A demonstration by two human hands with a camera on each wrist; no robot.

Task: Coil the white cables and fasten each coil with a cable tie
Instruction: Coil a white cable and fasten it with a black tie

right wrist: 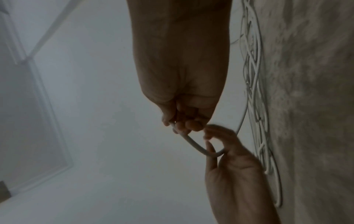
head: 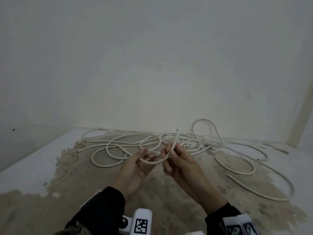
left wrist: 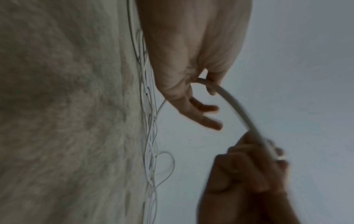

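Both hands hold one white cable [head: 152,163] above the worn surface. My right hand [head: 171,155] grips it near its end, fingers curled round it, and the cut tip [head: 177,131] sticks up past the fingers. From there the cable sags in a short arc to my left hand [head: 147,156]. In the left wrist view the left hand [left wrist: 206,84] pinches the cable [left wrist: 235,106] between thumb and forefinger, the other fingers spread. The right wrist view shows the right hand [right wrist: 180,125] closed round the cable [right wrist: 193,144]. The rest of it trails into the loose tangle [head: 128,143].
Several more white cables [head: 237,168] sprawl in loops over the patchy concrete surface [head: 84,192], reaching to the back wall [head: 152,82]. One loop [head: 205,122] arches up against the wall. The surface's left edge [head: 33,156] runs diagonally.
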